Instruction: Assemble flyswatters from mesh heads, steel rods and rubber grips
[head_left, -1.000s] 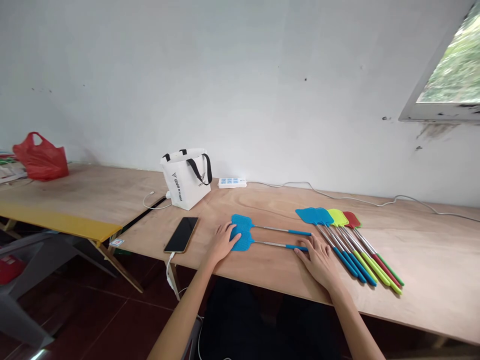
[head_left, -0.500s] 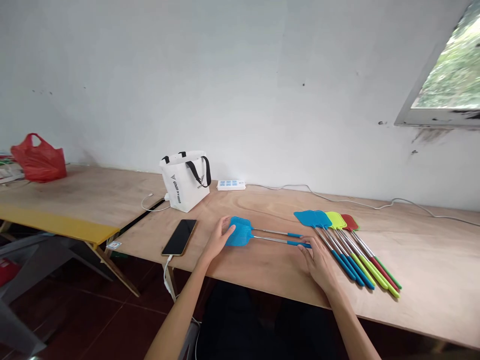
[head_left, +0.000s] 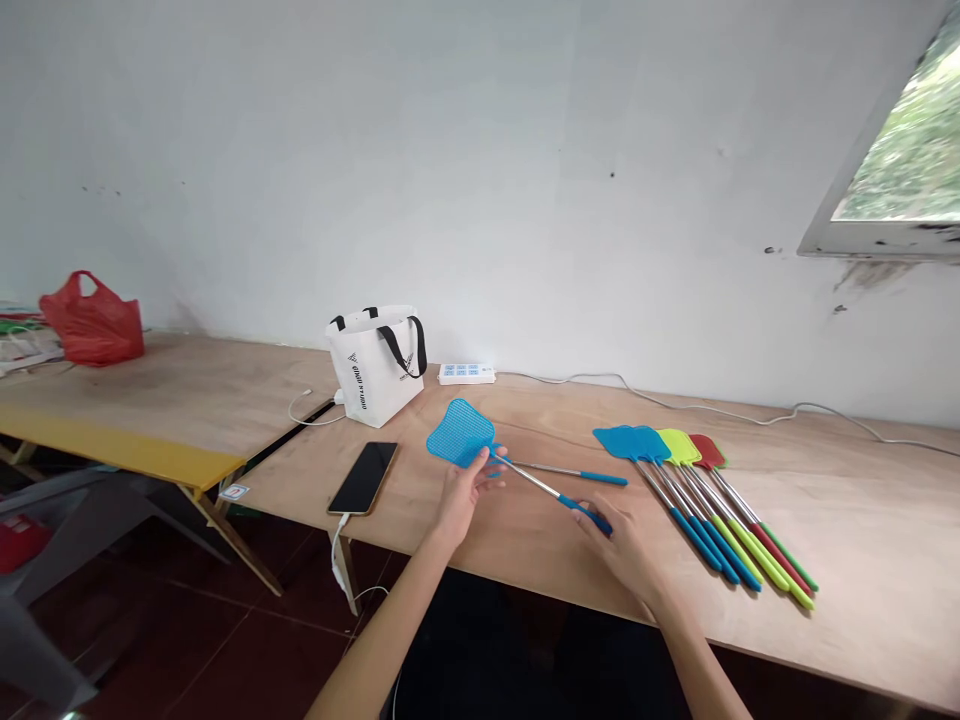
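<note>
A blue fly swatter is lifted off the wooden table, its head raised to the left. My left hand pinches its metal shaft just below the head. My right hand grips its blue handle near the table's front edge. A second blue fly swatter lies flat behind it, its head hidden by my left hand. To the right lies a row of fly swatters: blue, yellow-green and red heads with matching handles.
A black phone on a white cable lies left of my hands. Behind it stand a white tote bag and a power strip. A red plastic bag sits on the yellow-edged table at far left.
Both hands took hold of the nearer blue swatter and lifted it; its head has swung up and to the left, leaving the other swatter on the table.
</note>
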